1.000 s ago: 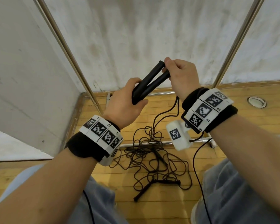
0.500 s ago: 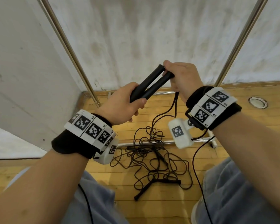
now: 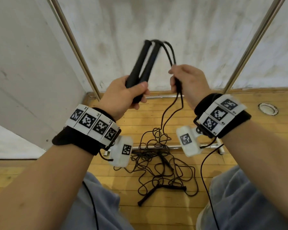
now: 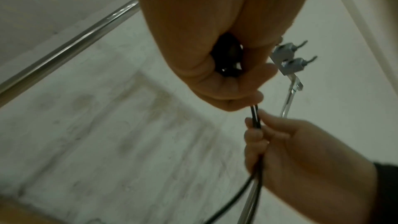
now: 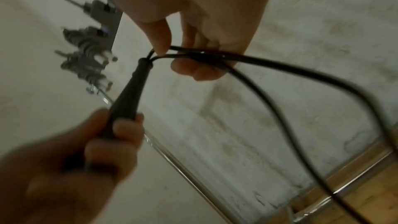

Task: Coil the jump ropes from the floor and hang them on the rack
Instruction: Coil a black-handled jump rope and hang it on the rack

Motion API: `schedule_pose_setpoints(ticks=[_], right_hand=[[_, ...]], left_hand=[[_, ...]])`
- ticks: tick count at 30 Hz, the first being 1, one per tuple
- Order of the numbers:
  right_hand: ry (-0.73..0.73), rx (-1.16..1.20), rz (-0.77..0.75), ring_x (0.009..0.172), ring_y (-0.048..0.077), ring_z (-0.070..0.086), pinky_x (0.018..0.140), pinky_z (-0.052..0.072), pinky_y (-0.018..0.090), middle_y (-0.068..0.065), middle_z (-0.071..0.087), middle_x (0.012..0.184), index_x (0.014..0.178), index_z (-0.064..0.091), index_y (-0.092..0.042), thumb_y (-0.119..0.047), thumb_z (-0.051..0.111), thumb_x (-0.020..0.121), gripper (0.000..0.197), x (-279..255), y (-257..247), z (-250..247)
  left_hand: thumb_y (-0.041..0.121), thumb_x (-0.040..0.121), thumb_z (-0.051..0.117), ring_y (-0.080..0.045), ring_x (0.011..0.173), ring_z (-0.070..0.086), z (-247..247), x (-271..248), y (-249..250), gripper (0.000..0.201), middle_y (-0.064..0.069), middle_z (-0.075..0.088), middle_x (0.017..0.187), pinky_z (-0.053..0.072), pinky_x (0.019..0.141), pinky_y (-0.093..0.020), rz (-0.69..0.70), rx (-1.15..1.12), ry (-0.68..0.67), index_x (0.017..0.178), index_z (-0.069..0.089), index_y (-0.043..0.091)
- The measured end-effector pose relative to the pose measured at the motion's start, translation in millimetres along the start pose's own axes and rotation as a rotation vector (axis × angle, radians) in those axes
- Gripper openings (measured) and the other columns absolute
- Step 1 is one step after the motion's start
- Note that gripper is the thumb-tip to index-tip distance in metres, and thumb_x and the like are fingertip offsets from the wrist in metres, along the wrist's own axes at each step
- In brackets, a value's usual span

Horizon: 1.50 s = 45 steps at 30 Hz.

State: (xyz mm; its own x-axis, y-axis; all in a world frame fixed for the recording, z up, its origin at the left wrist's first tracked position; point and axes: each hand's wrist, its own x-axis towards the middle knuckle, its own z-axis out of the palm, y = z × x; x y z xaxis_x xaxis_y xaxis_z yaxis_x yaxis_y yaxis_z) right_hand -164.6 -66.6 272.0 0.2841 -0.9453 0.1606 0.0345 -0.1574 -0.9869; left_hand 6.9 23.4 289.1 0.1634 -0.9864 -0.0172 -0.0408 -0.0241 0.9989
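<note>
My left hand (image 3: 128,95) grips the two black handles (image 3: 144,63) of a jump rope, held together and pointing up toward the wall. Both cords (image 3: 169,53) arc from the handle tops down into my right hand (image 3: 184,80), which pinches them side by side. The right wrist view shows the handles (image 5: 129,94) and the cords (image 5: 269,62) passing between thumb and fingers. From there the cords (image 3: 171,112) drop to a tangled pile of black ropes (image 3: 158,165) on the wooden floor. The rack's hooks (image 4: 288,57) show above, behind my left hand (image 4: 215,57).
Two slanted chrome rack poles, left (image 3: 76,48) and right (image 3: 249,45), frame the white wall. A chrome base bar (image 3: 209,146) lies across the floor behind the pile. A round floor socket (image 3: 268,109) sits at the right. My knees in grey trousers fill the bottom corners.
My left hand swung the handles from a slant to nearly upright. My right hand let go of the handle tips and slid down onto the two cords, moving right and lower.
</note>
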Motion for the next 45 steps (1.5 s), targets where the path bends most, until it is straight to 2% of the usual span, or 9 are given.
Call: schedule_pose_setpoints(ticks=[4,6,17,22,26,31,36,42,45], right_hand=[[-0.151,-0.260,-0.001,0.069,0.009,0.060,0.075,0.047,0.024,-0.005,0.064,0.067,0.087,0.065,-0.024,-0.020,0.049,0.096,0.018,-12,15,18],[-0.218,-0.208,0.067,0.075,0.014,0.060,0.080,0.047,0.032,-0.001,0.063,0.071,0.088,0.064,-0.024,-0.017,0.046,0.098,0.022,-15,18,24],[-0.237,-0.139,0.148,0.065,0.014,0.063,0.070,0.048,0.030,0.000,0.066,0.067,0.078,0.066,-0.012,-0.027,0.045,0.098,0.033,-24,23,30],[-0.309,-0.029,0.190,0.071,0.018,0.060,0.077,0.049,0.036,0.002,0.064,0.069,0.087,0.066,-0.012,-0.013,0.042,0.098,0.027,-26,22,31],[-0.340,-0.051,0.141,0.067,0.014,0.058,0.070,0.050,0.026,0.002,0.061,0.068,0.083,0.065,-0.009,-0.010,0.045,0.098,0.025,-30,23,34],[-0.369,-0.261,0.162,0.055,-0.004,0.056,0.059,0.041,0.007,-0.001,0.065,0.067,0.081,0.067,-0.011,-0.028,0.044,0.099,0.034,-34,28,36],[-0.500,-0.179,0.220,0.065,0.021,0.057,0.081,0.049,0.046,0.005,0.061,0.064,0.077,0.066,-0.012,-0.033,0.044,0.099,0.037,-41,36,44],[-0.512,-0.343,0.198,0.061,0.004,0.057,0.071,0.043,0.026,-0.006,0.066,0.063,0.064,0.064,-0.018,-0.055,0.039,0.094,0.054,-46,45,49],[-0.504,-0.431,0.171,0.057,0.004,0.052,0.067,0.041,0.024,-0.011,0.058,0.059,0.068,0.059,-0.019,-0.047,0.045,0.094,0.041,-49,53,51]], left_hand=[[0.019,0.096,0.055,-0.022,0.077,0.072,0,5,5,0.011,-0.004,0.069,0.079,0.053,0.051,-0.021,-0.070,-0.340,0.141,0.104,0.052,0.013],[0.021,0.097,0.054,-0.022,0.075,0.071,3,6,4,0.011,-0.008,0.069,0.082,0.054,0.051,-0.021,-0.081,-0.336,0.142,0.105,0.051,0.014],[0.011,0.085,0.070,-0.013,0.058,0.060,0,17,-6,0.021,-0.006,0.064,0.078,0.047,0.048,-0.019,-0.092,-0.220,0.266,0.100,0.058,0.004],[0.008,0.089,0.065,-0.016,0.072,0.066,-2,21,-4,0.014,-0.009,0.065,0.084,0.057,0.064,-0.025,-0.169,-0.471,0.245,0.101,0.058,0.005],[0.013,0.092,0.061,-0.024,0.080,0.072,-5,25,-4,0.018,-0.011,0.071,0.081,0.060,0.075,-0.036,-0.210,-0.516,0.226,0.109,0.056,0.007],[0.025,0.097,0.054,-0.030,0.090,0.072,2,22,-6,0.019,-0.016,0.074,0.091,0.059,0.068,-0.037,-0.238,-0.423,0.097,0.111,0.052,0.011],[0.025,0.098,0.051,-0.028,0.091,0.072,7,21,-9,0.017,-0.016,0.073,0.096,0.057,0.082,-0.040,-0.224,-0.416,0.091,0.110,0.049,0.013],[0.023,0.097,0.054,-0.016,0.057,0.061,3,23,-2,0.017,-0.005,0.064,0.074,0.052,0.055,-0.028,-0.176,-0.509,0.226,0.105,0.052,0.008],[0.020,0.097,0.055,-0.014,0.050,0.052,-4,29,1,0.012,-0.003,0.056,0.068,0.047,0.051,-0.026,-0.079,-0.471,0.389,0.100,0.052,0.009]])
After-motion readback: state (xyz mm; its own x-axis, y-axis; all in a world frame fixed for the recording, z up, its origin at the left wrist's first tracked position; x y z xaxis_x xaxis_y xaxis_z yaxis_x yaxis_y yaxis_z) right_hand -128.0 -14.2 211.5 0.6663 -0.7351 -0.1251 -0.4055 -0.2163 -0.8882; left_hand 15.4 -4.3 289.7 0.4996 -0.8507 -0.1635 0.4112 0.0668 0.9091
